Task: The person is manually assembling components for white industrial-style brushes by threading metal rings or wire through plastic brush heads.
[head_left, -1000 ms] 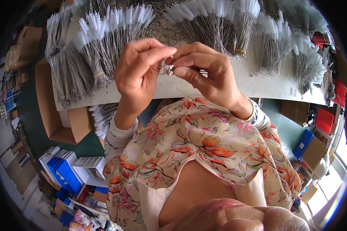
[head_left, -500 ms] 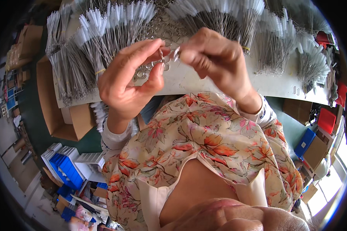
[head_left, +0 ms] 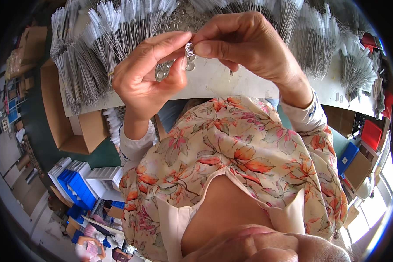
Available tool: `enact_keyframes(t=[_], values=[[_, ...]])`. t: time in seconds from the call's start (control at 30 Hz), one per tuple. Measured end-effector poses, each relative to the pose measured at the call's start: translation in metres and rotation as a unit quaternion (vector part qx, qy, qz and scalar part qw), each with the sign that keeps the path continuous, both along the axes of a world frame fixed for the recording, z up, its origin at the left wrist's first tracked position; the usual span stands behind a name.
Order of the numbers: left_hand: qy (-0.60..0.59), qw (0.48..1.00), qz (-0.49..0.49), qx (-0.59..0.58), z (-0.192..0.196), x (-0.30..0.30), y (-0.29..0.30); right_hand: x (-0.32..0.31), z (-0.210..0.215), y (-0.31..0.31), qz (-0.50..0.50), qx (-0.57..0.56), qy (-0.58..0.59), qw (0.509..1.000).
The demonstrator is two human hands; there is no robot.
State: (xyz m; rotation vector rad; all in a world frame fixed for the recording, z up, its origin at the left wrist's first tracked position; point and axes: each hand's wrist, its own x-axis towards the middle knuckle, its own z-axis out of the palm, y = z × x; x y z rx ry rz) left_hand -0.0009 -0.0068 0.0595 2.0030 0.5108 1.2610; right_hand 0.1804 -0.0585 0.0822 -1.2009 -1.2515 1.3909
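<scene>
both hands raised together at upper centre of the frame, above the white tabletop; left hand pinched narrow, thumb and forefinger closed on a small cluster of metal split rings, a few more rings dangling under the palm; right hand likewise pinched shut on the same cluster from the other side, fingertips of both meeting at the rings; thin wire stem, seemingly a brush's, poking down below the right hand, too fine to tell for sure; rows of white-tipped wire brushes fanned across the top of the frame, more bundles at upper right; open cardboard box at left, blue bins at lower left, red crate at right.

judged as working one ring apart from the rest; best done with a firm pinch on the cluster by the left, a fingernail easing the coil end open, small turns rather than pulls; worth keeping the dangling rings clear, close over the tabletop in case of a slip.
</scene>
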Motion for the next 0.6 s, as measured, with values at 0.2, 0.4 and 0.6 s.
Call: enact_keyframes(t=[0.2,0.4,0.6], values=[[0.021,0.995,0.007,0.101,-0.003,-0.003,-0.006,0.006,-0.002,-0.005,0.062,-0.062,0.087,0.992],[-0.014,0.989,-0.066,-0.129,0.004,-0.008,-0.006,-0.011,-0.019,-0.018,0.037,0.02,0.123,0.992],[-0.019,0.965,-0.119,-0.233,-0.026,0.001,0.017,-0.012,-0.037,-0.019,-0.125,0.108,-0.079,0.983]])
